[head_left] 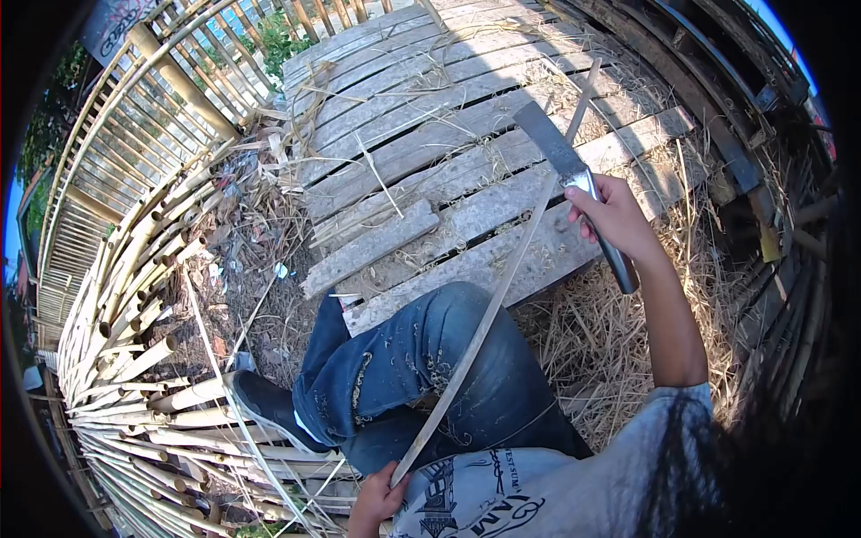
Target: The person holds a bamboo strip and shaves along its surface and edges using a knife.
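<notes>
My right hand (612, 220) is closed around the dark handle of a machete (549, 139) with a broad, square-ended blade. The blade points up and left over wooden planks and lies across a long, narrow bamboo strip (502, 291); whether the edge touches it, I cannot tell. Down by my shirt, my left hand (380, 496) is closed on the strip's lower end. From there the strip slants up over my jeans-covered knee, and its far end shows beyond the blade above the planks.
A slatted plank platform (466, 170) lies ahead, strewn with shavings and a loose board (372, 247). Cut bamboo poles (134, 269) are piled on the left, below a bamboo fence (170, 81). Straw-like shavings (619, 341) cover the ground at right, beside stacked timber (708, 99).
</notes>
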`<move>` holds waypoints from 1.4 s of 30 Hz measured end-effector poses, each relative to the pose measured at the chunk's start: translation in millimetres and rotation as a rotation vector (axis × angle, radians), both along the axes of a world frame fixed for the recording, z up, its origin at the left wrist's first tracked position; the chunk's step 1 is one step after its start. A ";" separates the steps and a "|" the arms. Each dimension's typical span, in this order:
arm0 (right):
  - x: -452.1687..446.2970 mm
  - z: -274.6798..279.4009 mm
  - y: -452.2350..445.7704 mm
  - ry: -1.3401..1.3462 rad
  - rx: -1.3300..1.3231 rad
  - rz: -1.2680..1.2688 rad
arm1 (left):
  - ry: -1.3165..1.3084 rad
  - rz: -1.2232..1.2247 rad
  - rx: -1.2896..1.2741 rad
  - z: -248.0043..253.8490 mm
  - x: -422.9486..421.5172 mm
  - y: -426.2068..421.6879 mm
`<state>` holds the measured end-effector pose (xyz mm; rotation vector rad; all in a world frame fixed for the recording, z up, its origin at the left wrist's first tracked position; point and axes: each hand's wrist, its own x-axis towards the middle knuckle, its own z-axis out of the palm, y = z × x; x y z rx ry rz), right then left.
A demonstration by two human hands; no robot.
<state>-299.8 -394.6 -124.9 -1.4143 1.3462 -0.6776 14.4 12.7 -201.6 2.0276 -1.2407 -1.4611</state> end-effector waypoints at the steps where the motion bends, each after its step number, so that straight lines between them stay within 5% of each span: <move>1: 1.6 0.4 1.3 0.011 0.002 0.009 | 0.011 0.009 0.002 -1.2 -1.4 3.3; 5: 14.9 -2.3 27.9 0.111 -0.112 -0.078 | -0.058 0.067 0.038 -26.0 -4.5 18.6; 11: 51.5 -18.5 115.9 0.292 -0.267 0.336 | 0.033 0.076 -0.005 -53.0 -17.3 15.8; 14: 59.9 -1.1 128.0 0.445 -0.137 0.495 | 0.041 0.080 -0.033 -55.5 -16.8 15.5; 17: 43.6 -9.1 97.5 0.371 -0.280 0.154 | 0.052 0.081 -0.051 -48.7 -15.0 11.8; 20: 38.2 -8.4 87.7 0.390 -0.339 0.072 | 0.119 0.089 -0.062 -61.0 -10.0 12.5; 35: 36.8 -25.3 124.0 0.152 -0.050 -0.026 | 0.138 0.073 -0.096 -64.4 -8.3 17.6; 42: 19.3 -11.3 96.4 0.257 -0.055 0.108 | 0.082 0.074 -0.143 -71.2 -10.9 20.6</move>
